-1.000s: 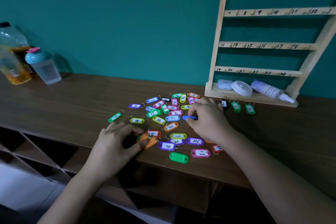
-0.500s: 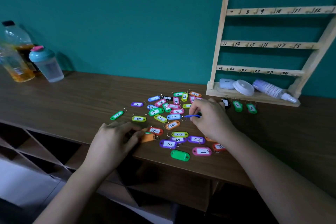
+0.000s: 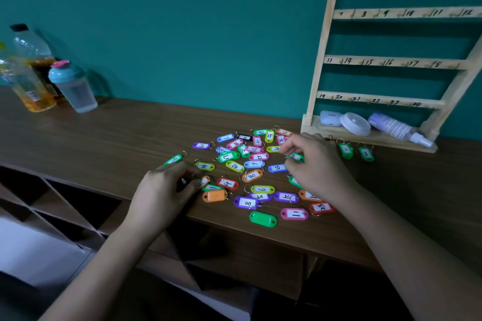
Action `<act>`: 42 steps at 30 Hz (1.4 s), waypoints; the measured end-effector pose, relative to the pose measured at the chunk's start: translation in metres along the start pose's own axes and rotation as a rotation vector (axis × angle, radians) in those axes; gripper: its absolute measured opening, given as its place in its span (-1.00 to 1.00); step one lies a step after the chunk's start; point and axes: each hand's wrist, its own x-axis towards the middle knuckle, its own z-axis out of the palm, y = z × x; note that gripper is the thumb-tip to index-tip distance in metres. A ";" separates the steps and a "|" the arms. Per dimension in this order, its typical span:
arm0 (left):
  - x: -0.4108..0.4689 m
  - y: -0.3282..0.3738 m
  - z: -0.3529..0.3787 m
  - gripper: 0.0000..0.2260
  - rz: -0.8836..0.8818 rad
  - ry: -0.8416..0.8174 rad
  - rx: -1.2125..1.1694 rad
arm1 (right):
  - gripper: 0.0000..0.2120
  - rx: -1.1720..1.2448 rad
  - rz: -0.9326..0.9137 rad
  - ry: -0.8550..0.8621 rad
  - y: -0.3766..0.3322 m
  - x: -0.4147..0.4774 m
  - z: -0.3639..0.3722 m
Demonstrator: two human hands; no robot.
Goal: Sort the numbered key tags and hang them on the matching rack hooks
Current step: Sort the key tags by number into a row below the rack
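On the counter, middle: key tags [image 3: 254, 164] lie scattered in many colours, numbers up on most.
Right hand [image 3: 317, 164]: fingertips pinch a green tag [image 3: 296, 157] at the pile's right edge.
Left hand [image 3: 167, 190]: resting palm-down by the orange tag [image 3: 214, 196]; whether its grip is clenched on anything, I cannot tell.
Rack [image 3: 391, 62]: leans against the teal wall, with green tags 2 and 3 [image 3: 356, 151] hanging below its base.
Far left: bottles [image 3: 28, 73].
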 end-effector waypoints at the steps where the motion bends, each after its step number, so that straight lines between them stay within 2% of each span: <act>1: 0.000 -0.001 0.000 -0.85 -0.002 0.003 0.001 | -0.79 -0.008 -0.018 -0.001 -0.002 -0.002 0.002; 5: -0.001 -0.007 -0.002 -0.82 0.002 0.033 0.027 | -0.84 -0.045 -0.077 -0.027 -0.012 -0.008 0.012; 7: -0.004 -0.005 -0.003 -0.87 0.027 0.042 0.022 | -0.88 -0.064 -0.108 -0.039 -0.018 -0.010 0.016; 11: -0.009 -0.002 0.000 -0.90 0.091 -0.004 0.024 | -0.97 -0.063 -0.194 -0.101 -0.039 -0.020 0.028; 15: -0.009 -0.006 0.003 -0.88 0.080 -0.008 0.040 | -0.78 -0.079 -0.290 -0.162 -0.059 -0.030 0.046; 18: -0.008 -0.006 0.005 -0.88 0.066 0.003 0.050 | -0.73 -0.090 -0.328 -0.156 -0.069 -0.033 0.057; 22: -0.007 -0.005 0.005 -0.90 0.046 0.029 0.088 | -0.71 -0.110 -0.313 -0.145 -0.075 -0.032 0.066; 25: -0.008 -0.005 0.003 -0.86 0.070 0.035 0.062 | -0.78 -0.131 -0.313 -0.150 -0.077 -0.032 0.068; 29: -0.013 0.001 0.000 -0.82 0.189 -0.050 0.010 | -0.89 -0.143 -0.288 -0.142 -0.077 -0.031 0.068; 32: -0.012 0.000 0.000 -0.79 0.213 -0.083 0.051 | -0.91 -0.131 -0.261 -0.143 -0.078 -0.032 0.067; 35: -0.011 -0.002 0.001 -0.78 0.212 -0.085 0.082 | -0.87 -0.140 -0.256 -0.147 -0.078 -0.033 0.067; 38: -0.013 0.000 0.002 -0.79 0.193 -0.067 0.087 | -0.71 -0.191 -0.230 -0.160 -0.076 -0.034 0.069; 42: -0.015 0.003 0.006 -0.81 0.168 -0.017 0.094 | -0.77 -0.174 -0.195 -0.168 -0.074 -0.031 0.070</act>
